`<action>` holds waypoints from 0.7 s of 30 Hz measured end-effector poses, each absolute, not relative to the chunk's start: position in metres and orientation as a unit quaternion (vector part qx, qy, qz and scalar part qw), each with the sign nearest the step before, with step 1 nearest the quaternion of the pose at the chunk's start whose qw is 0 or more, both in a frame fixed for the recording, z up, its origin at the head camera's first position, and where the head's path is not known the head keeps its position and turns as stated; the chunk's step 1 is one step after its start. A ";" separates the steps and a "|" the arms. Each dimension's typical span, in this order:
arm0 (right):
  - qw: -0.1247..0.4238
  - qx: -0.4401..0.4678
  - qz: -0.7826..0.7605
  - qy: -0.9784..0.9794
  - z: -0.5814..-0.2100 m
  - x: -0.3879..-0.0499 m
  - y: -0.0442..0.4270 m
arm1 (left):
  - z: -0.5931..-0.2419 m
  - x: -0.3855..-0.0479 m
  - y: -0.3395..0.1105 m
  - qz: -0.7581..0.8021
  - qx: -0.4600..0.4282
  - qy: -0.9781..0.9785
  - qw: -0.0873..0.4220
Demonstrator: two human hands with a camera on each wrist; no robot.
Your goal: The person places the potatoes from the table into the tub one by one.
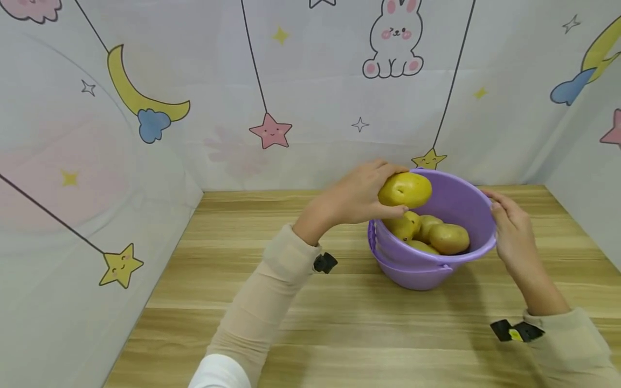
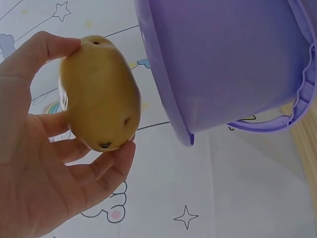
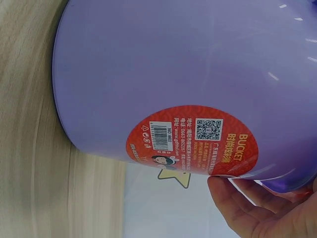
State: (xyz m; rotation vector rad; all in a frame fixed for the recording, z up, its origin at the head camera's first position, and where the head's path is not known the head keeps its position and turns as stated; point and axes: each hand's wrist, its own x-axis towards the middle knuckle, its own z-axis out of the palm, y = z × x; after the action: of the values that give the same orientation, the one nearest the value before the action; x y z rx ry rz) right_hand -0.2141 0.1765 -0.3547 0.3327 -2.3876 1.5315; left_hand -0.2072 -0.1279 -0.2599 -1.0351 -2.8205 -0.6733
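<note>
Over the left rim of a purple bucket (image 1: 466, 207), my left hand (image 1: 356, 195) holds a yellow potato (image 1: 406, 190), fingers on its far side and thumb on the near side. The left wrist view shows that potato (image 2: 100, 94) between thumb and fingertips, beside the bucket wall (image 2: 223, 64) and apart from it. Several potatoes (image 1: 448, 238) lie inside the bucket. My right hand (image 1: 518, 231) grips the bucket's right rim. In the right wrist view its thumb and fingers (image 3: 225, 198) are at the wall near a red oval label (image 3: 193, 141).
The bucket stands on a wood-grain table (image 1: 339, 323). Its purple handle (image 1: 412, 268) hangs down along the near side. A white cloth backdrop (image 1: 315, 81) printed with stars, moons and a rabbit rises behind the table and along both sides.
</note>
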 end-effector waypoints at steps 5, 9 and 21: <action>0.145 0.115 0.528 -0.829 -0.354 -0.214 0.176 | -0.263 -0.210 -0.115 -0.212 -0.343 -0.915 0.033; 0.144 0.117 0.529 -0.828 -0.354 -0.214 0.176 | -0.267 -0.212 -0.107 -0.206 -0.349 -0.914 0.033; 0.138 0.124 0.533 -0.826 -0.354 -0.212 0.175 | -0.274 -0.212 -0.094 -0.192 -0.369 -0.908 0.053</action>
State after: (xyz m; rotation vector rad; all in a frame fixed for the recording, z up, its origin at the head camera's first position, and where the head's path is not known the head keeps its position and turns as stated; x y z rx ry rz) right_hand -0.2122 0.1752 -0.3537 0.3591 -2.3890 1.5415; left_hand -0.2123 -0.0935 -0.2739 -1.1228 -2.7590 -0.5823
